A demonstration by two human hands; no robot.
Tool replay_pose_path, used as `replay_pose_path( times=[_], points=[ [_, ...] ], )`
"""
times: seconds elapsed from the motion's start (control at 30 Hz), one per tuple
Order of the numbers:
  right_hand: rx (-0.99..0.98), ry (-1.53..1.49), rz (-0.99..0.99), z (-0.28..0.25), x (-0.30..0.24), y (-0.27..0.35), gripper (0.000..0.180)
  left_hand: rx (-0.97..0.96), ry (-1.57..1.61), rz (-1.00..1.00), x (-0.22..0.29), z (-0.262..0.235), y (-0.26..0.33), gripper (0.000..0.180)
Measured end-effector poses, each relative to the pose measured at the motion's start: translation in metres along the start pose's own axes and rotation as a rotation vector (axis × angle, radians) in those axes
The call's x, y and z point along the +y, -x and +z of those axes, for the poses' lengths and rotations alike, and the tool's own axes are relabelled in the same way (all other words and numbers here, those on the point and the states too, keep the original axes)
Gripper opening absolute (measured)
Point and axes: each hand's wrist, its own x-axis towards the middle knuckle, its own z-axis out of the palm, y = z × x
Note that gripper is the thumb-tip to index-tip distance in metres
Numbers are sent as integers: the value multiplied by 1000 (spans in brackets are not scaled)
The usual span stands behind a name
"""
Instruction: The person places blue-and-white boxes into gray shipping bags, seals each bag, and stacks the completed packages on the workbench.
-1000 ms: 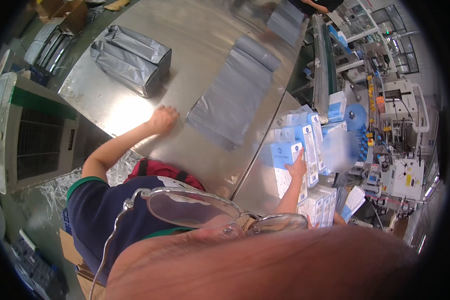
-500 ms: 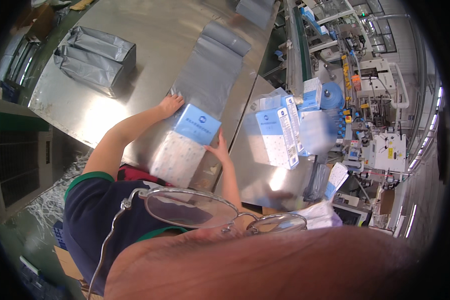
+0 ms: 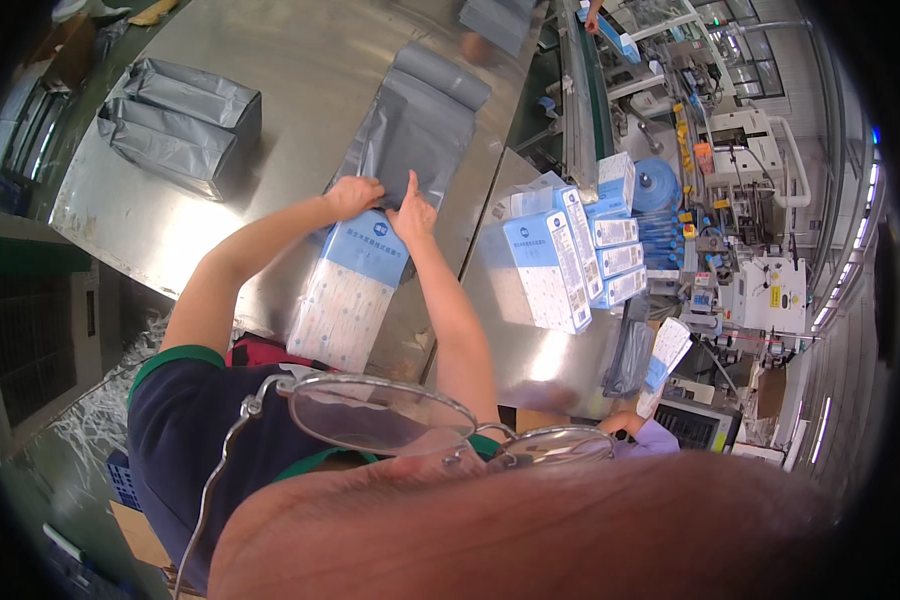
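Both hands, left hand (image 3: 353, 195) and right hand (image 3: 411, 213), now grasping blue pack (image 3: 355, 285) (at grey bag (image 3: 410, 130) mouth); earlier apart

Hidden under both hands: top edge of the blue-and-white pack (image 3: 355, 285) (fingers (image 3: 410, 195) curled over it); far packages blurred.
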Motion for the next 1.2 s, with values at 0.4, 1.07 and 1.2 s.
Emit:
replay_pose_path(
  times=[0.4,1.07,1.2],
  points=[
    [752,-920,402,92,54,49,40,156,236,-716,9,25,44,13],
    [-462,-398,113,61,59,176,20,-345,191,-593,47,5,184,13],
    [-784,245,-435,49,46,219,25,-176,380,-754,56,12,205,17]
  ],
)
